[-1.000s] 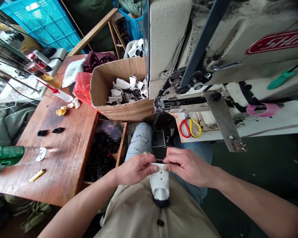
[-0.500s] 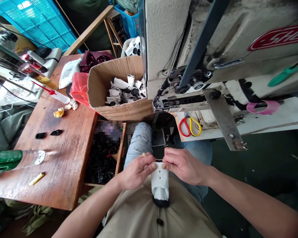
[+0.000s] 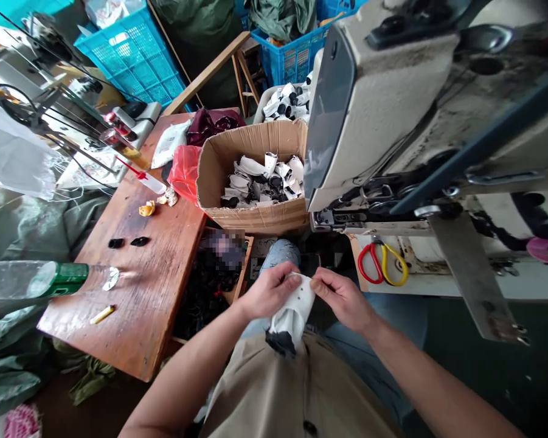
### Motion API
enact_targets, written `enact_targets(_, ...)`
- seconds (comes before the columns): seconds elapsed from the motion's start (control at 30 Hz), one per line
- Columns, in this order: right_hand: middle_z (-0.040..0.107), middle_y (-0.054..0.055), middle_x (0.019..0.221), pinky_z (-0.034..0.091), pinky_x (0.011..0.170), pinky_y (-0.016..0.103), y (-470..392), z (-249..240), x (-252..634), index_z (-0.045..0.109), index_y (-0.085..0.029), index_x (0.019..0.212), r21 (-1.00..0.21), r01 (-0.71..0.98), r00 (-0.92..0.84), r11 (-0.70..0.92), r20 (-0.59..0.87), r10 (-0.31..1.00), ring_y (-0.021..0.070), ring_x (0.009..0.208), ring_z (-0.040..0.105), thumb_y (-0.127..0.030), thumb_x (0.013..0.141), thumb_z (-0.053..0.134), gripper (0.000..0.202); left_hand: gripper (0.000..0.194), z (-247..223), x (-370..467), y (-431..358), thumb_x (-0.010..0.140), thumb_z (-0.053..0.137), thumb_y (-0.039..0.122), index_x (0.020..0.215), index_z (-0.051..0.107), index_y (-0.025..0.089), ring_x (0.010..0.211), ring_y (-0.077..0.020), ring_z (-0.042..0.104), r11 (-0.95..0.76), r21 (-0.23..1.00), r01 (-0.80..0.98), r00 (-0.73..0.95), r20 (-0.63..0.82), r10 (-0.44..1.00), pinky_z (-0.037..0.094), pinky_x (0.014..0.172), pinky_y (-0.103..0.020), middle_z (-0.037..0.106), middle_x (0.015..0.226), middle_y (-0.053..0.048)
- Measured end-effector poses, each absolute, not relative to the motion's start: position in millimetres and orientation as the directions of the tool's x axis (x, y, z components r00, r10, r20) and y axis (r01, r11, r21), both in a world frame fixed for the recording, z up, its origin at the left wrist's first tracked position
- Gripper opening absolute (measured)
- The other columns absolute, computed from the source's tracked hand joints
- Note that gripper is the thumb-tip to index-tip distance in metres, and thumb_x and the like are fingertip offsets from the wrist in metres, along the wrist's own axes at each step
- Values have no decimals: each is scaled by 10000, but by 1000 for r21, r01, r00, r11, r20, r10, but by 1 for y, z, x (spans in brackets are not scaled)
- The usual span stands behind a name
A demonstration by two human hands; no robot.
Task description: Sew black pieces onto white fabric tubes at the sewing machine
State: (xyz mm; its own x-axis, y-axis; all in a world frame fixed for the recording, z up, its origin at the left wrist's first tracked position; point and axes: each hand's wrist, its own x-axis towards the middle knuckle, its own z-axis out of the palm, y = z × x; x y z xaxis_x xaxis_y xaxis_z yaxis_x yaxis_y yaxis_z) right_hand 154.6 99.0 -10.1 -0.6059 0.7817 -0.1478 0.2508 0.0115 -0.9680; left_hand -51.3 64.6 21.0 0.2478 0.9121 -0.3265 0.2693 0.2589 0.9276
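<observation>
Between both hands, over my lap, is a white tube-like sewn piece with small dark holes and a black lower end. My left hand is closed on its upper left edge, thumb lying on the white face. My right hand pinches its upper right corner between thumb and fingers. The piece tilts, its black end hanging down to the left near my shirt. What kind of article it is, I cannot make out. A cardboard box beyond my knee holds many similar white and black pieces.
A sewing machine stands at the right, with red and yellow handled scissors on its bed. The wooden table at left carries a plastic bottle, a yellow lighter and two small black pieces. An open drawer holds black parts.
The white piece has turned from upright to tilted, its black end swinging left. My left hand has moved further over its face. The camera view has shifted left and up.
</observation>
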Motion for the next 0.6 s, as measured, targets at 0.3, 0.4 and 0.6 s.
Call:
enact_targets(0.3,483,-44,618,401,492,231,134,-5,130,599,-183,845,-972,-2,-406,-236,-215,888,103,501,467,-625,939,552,455,395,46,-79,181,861,638,533,870,610,140,626,-107,479,258,917,303,504,-384,774,392,556,-213,543,712,16)
enact_targets(0.4,496,-42,591,401,471,231,145,-4,124,613,-182,819,-971,-58,-287,-232,-206,935,102,473,480,-614,918,592,444,392,52,-75,208,818,657,534,839,655,142,708,-160,584,198,910,364,535,-379,755,477,614,-249,638,757,-27)
enact_targets(0.6,545,-27,573,387,416,221,153,-5,111,620,-175,731,-939,-190,-157,-286,-258,953,95,426,482,-626,849,667,469,384,63,-74,230,749,724,490,935,719,153,921,-232,664,81,905,417,530,-314,788,563,838,-331,751,968,-74)
